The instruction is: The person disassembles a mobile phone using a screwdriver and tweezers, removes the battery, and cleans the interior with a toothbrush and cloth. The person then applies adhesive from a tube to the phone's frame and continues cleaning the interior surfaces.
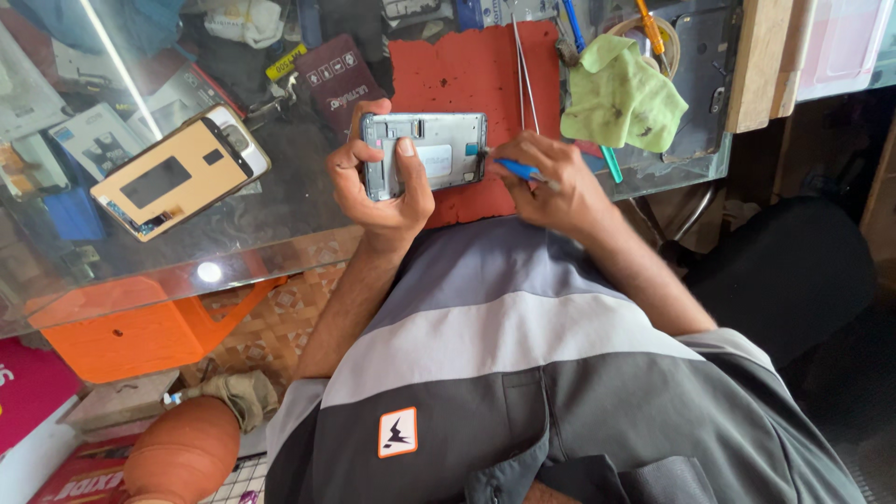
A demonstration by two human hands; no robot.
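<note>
On glass counter (280, 224), left hand (378, 187) fingers clamp phone frame (425, 154); right hand (551, 182) fingers pinch blue tool (515, 169).

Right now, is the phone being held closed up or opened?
Opened. The phone in the left hand shows its bare grey inner frame, no cover on it. The right hand holds a blue tool at its edge.

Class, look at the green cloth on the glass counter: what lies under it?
A blue-handled tool pokes out below the green cloth, and a coil of tubing shows at its top edge. The cloth hides the middle of both, and anything else beneath.
</note>
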